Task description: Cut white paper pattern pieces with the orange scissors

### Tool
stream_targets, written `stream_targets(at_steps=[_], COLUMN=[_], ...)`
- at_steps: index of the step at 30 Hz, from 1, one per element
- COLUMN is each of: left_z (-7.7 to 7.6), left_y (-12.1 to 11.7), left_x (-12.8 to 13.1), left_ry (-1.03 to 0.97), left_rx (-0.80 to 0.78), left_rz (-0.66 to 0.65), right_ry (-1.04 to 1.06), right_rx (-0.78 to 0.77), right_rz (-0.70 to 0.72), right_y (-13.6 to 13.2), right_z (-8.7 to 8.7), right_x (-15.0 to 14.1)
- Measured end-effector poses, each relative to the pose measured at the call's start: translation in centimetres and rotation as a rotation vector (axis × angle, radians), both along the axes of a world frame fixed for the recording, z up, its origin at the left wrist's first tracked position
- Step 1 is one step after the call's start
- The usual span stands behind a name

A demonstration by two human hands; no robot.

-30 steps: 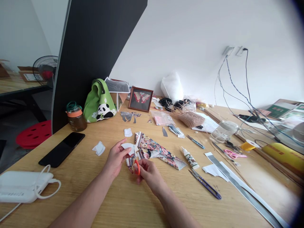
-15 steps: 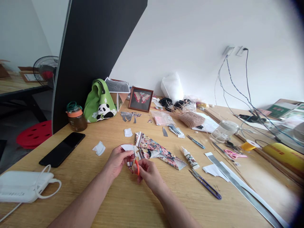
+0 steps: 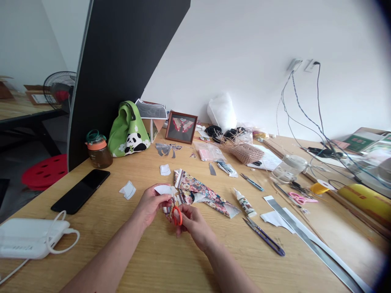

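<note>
Jutting from the pinched left grip (image 3: 150, 206), paper (image 3: 164, 189) meets scissors (image 3: 179, 215) held in right grip (image 3: 193, 223).

Over my head feed I see a black smartphone (image 3: 82, 190) lying on the left, with an orange-collared bottle (image 3: 101, 155) behind it, just beside a green panda bag (image 3: 124, 129). Farther right I make out a brown-framed picture (image 3: 181, 127) and a yellow thread spool (image 3: 318, 188).
</note>
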State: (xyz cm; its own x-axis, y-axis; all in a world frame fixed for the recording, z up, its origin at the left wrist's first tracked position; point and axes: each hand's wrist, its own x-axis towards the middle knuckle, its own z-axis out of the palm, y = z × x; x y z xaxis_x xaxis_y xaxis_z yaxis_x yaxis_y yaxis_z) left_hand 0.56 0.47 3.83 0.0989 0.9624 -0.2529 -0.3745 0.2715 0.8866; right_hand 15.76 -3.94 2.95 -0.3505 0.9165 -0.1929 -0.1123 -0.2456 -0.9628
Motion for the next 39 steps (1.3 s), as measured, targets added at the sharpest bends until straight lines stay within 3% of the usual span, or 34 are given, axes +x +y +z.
stream_targets(at_steps=[39], left_z=[0.55], left_y=[0.0], left_x=[-0.49], left_ry=[0.04], left_rx=[0.041], left_rz=[-0.04], right_ry=[-0.034], right_rx=[0.029], right_rz=[-0.057], right_y=[0.27], right_z=[-0.01], right_x=[0.13])
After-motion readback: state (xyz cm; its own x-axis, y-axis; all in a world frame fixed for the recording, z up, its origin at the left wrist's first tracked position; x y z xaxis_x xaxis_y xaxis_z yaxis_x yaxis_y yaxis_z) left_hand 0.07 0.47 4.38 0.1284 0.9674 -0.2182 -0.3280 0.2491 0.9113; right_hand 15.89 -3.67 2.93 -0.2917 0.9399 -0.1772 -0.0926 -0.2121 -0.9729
